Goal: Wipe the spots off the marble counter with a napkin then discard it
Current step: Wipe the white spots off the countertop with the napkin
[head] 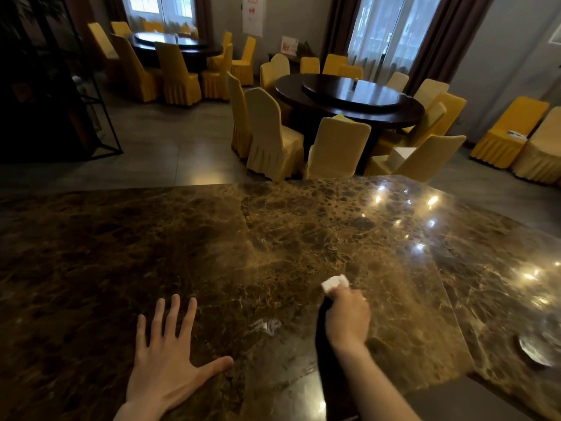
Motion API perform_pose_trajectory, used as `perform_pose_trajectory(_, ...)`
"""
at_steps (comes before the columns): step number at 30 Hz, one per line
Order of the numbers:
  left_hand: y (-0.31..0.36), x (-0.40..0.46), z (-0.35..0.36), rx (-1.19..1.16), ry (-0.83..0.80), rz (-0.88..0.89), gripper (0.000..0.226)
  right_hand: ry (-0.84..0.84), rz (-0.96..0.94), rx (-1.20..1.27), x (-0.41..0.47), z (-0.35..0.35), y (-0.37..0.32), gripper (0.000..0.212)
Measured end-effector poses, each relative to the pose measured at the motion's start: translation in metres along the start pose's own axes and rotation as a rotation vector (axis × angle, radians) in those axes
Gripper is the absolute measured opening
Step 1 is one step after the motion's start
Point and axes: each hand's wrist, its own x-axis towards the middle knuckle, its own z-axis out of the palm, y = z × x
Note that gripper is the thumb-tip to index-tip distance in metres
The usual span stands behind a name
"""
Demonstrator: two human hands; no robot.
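A brown marble counter [212,253] fills the lower half of the view. My right hand [347,317] presses a folded white napkin [334,282] onto the counter right of centre, fingers closed around it. My left hand [170,357] lies flat on the marble at the near left, fingers spread, holding nothing. A whitish smear [267,325] shows on the surface between my two hands.
A round shiny object [535,350] sits at the counter's near right. Beyond the far edge stand a dark round dining table [349,98] ringed by yellow-covered chairs [273,135], a second table [179,45] at the back left, and a dark metal shelf frame [100,101].
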Motion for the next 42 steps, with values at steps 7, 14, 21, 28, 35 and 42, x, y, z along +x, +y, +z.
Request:
perform_pose_trajectory(7, -0.001, 0.003, 0.002, 0.005, -0.008, 0.001, 0.144, -0.046, -0.415, 0.126, -0.032, -0.004, 0.018, 0.025)
perform_pose_trajectory(14, -0.001, 0.0, 0.004, -0.004, 0.022, 0.005, 0.145, -0.101, -0.237, 0.048, -0.037, 0.004, -0.012, 0.023)
perform_pose_trajectory(21, 0.001, 0.0, 0.002, 0.013, 0.011, 0.005, 0.143, 0.009, -0.08, 0.057, -0.004, -0.013, 0.022, 0.03)
perform_pose_trajectory(28, 0.0, 0.001, 0.002, 0.038, -0.004, 0.005, 0.141, -0.072, -0.195, 0.328, -0.049, 0.0, -0.03, 0.036)
perform_pose_trajectory(35, -0.002, 0.002, 0.002, 0.044, -0.028, 0.006, 0.144, -0.247, -0.852, 0.123, -0.09, 0.022, -0.079, 0.039)
perform_pose_trajectory(42, -0.003, 0.002, 0.005, 0.036, -0.007, 0.017, 0.141, -0.075, -0.353, 0.016, -0.035, 0.009, -0.01, 0.027)
